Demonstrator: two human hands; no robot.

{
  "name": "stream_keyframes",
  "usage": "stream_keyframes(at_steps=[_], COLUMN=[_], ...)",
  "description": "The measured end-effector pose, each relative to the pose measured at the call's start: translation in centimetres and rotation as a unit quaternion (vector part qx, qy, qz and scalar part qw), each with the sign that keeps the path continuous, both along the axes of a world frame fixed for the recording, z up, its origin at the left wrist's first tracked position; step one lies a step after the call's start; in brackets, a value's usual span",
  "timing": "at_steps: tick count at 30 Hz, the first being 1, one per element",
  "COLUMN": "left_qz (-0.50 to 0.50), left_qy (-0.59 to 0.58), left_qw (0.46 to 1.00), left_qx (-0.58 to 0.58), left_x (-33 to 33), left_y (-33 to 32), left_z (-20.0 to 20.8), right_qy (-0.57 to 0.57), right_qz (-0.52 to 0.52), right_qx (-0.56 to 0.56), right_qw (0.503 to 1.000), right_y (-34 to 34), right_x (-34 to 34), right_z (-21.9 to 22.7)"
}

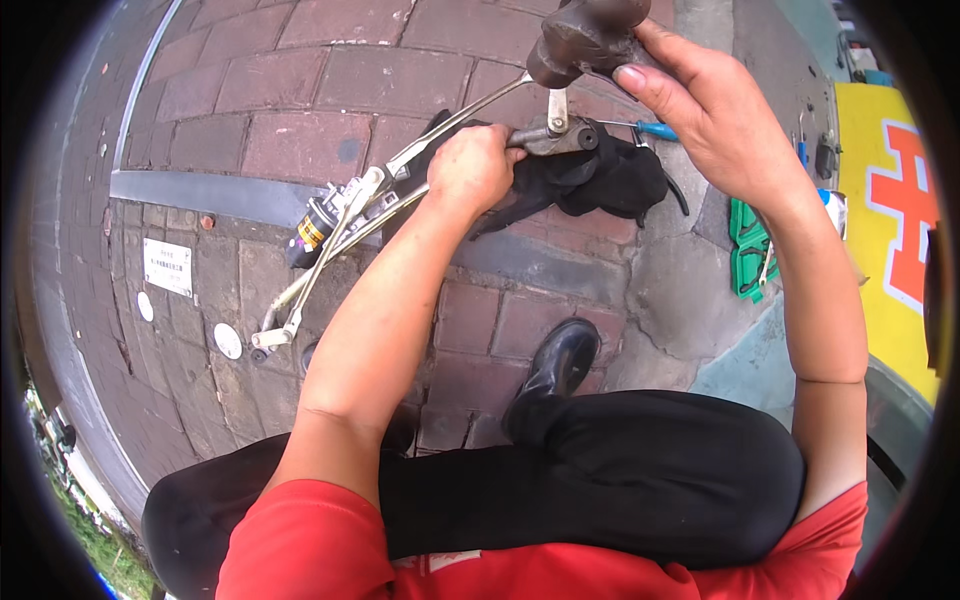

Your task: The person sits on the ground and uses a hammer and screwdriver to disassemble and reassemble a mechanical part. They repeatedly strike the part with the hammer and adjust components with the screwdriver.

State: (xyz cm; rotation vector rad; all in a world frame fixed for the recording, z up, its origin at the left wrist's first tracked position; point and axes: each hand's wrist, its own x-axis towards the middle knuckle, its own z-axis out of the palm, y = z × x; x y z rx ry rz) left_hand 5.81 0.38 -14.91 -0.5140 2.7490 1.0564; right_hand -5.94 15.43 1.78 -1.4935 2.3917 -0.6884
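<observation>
A metal wiper linkage [365,190] with rods and a small motor [318,222] stretches from the lower left towards the top centre. My left hand [468,170] is closed around its tube, near the end with a pivot mount [560,138]. Above that mount, my right hand [705,110] grips a dark hammer [580,40], its thumb pressed along one side; the handle is mostly hidden. The hammer head overlaps the top of a short crank arm [558,108], and I cannot tell whether they touch. Black cloth [600,185] lies bunched beneath the mount.
A blue-handled screwdriver [655,130] lies just beyond the cloth. To the right are a green tool case [748,245] and a yellow board [870,220] with red markings. White plates [168,267] sit on the brick paving at left. My black boot [560,360] stands below the cloth.
</observation>
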Motion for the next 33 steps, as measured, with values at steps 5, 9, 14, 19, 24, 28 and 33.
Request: stream_keyframes(at_steps=[5,9,14,19,24,28,33], left_qz=[0.001,-0.002,0.025,0.001,0.005,0.034,0.044], left_qy=[-0.010,-0.013,0.034,0.022,0.077,0.074,0.086], left_qw=[1.000,1.000,0.999,1.000,0.995,0.991,0.984], left_qx=[-0.008,-0.020,-0.004,0.001,0.055,0.109,0.146], left_x=[0.8,1.7,1.2,2.4,1.7,1.8,1.9], left_y=[-0.1,0.4,-0.9,-0.3,-3.4,-5.5,-6.6], left_z=[0.2,-0.1,0.5,0.2,0.4,1.2,1.5], right_qy=[-0.019,-0.061,-0.024,-0.047,-0.044,-0.071,-0.101], right_qz=[0.012,-0.036,-0.003,0.001,-0.031,-0.037,-0.074], right_qx=[0.137,-0.003,0.121,0.040,-0.030,-0.038,0.010], right_qw=[0.990,0.998,0.992,0.998,0.998,0.996,0.992], right_y=[-0.4,0.1,0.3,0.5,0.2,0.3,-0.7], right_x=[0.6,0.6,0.8,0.1,-1.3,-0.7,-0.5], right_z=[-0.6,-0.3,-1.1,-1.7,2.6,6.0,7.7])
